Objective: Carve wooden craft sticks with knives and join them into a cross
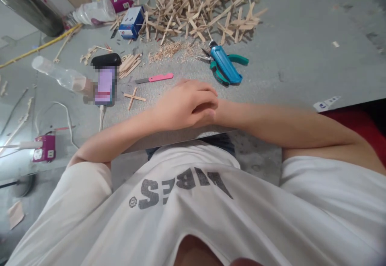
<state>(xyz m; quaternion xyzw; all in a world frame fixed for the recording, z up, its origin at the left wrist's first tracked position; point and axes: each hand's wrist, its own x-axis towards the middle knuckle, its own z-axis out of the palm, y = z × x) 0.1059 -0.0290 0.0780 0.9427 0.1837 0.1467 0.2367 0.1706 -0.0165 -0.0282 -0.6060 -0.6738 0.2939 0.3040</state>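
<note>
At the table's front edge, my left hand [183, 103] lies over my right wrist [223, 111], its fingers curled round it. My right hand is mostly hidden beneath, so its fingers cannot be made out. Just beyond the hands lies a pink-handled craft knife [161, 77] with a grey blade. Left of them, two small wooden sticks form a cross [134, 98]. Farther right rest a blue tool [226, 64] and green-handled pliers [215, 73], touching each other.
A big heap of wooden stick pieces [193, 8] covers the back, with wood crumbs [169, 51] before it. On the left are a phone [105, 85] with a cable, a black case [106, 60], a stick bundle [129, 65], a clear bottle [60, 75] and a blue-white box [131, 22].
</note>
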